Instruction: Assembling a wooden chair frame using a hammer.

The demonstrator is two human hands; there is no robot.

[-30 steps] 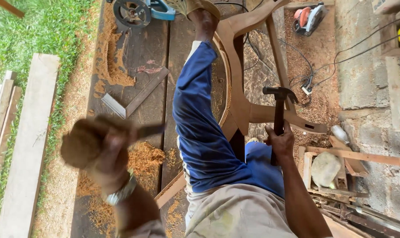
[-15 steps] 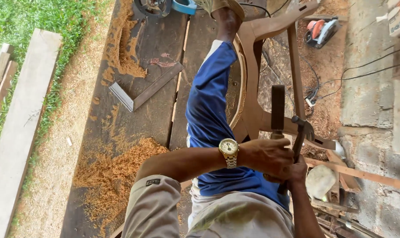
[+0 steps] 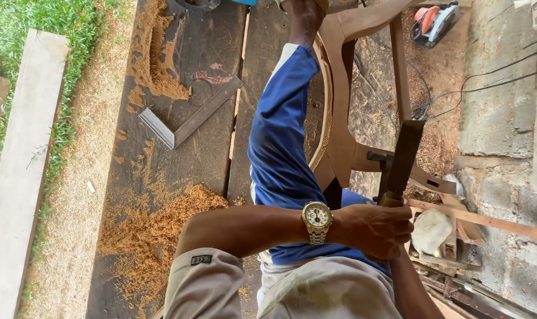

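Sawdusty dark planks (image 3: 191, 153) — left hand (image 3: 372, 230) grips wooden mallet (image 3: 401, 159).

one wooden chair frame (image 3: 345, 118), one mallet (image 3: 401, 159), one metal square (image 3: 188, 121), one wristwatch (image 3: 317, 220), one orange power saw (image 3: 432, 20), two sawdust heaps (image 3: 162, 218).

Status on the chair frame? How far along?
Done: the chair frame has its curved parts shaped and joined, and sawdust lies on the boards. In hand: the left hand grips a dark tool set against the frame's lower rail; the right hand is hidden beneath it. Left, likely: the wood is bare and the seat open, so finishing remains.
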